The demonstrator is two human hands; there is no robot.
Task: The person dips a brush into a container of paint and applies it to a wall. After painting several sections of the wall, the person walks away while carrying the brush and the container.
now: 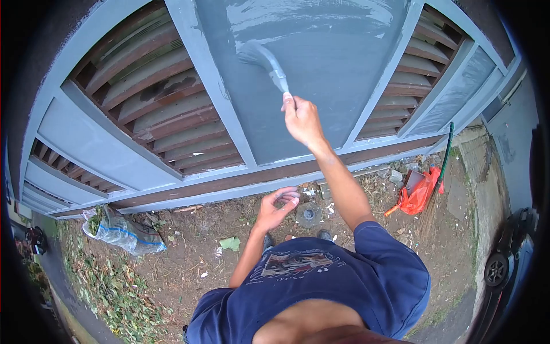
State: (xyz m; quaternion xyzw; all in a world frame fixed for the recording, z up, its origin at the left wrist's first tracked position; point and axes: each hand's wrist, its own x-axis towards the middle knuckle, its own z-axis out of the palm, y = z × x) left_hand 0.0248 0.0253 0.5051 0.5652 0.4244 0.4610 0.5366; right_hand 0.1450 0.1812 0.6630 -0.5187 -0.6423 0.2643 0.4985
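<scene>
Grey wet paint covers the central panel (338, 74) of the metal gate, and the paintbrush (269, 67) lies bristles-first against it near the upper left edge. My right hand (302, 120) is closed tight round the end of the brush handle, arm stretched up and forward. My left hand (278, 206) hangs lower, over the dirt, fingers half curled toward the thumb; I cannot tell whether it holds anything. Risk one, as I judge it: the coat looks glossy and heavy, so excess paint may sag or run toward the bottom rail (240, 178). Risk two: a stroke drifting left may cross the frame bar and smear the brown louvre slats (166, 114). Risk three: gripping only the handle tip at full reach lessens control, so the brush may twist or slip.
</scene>
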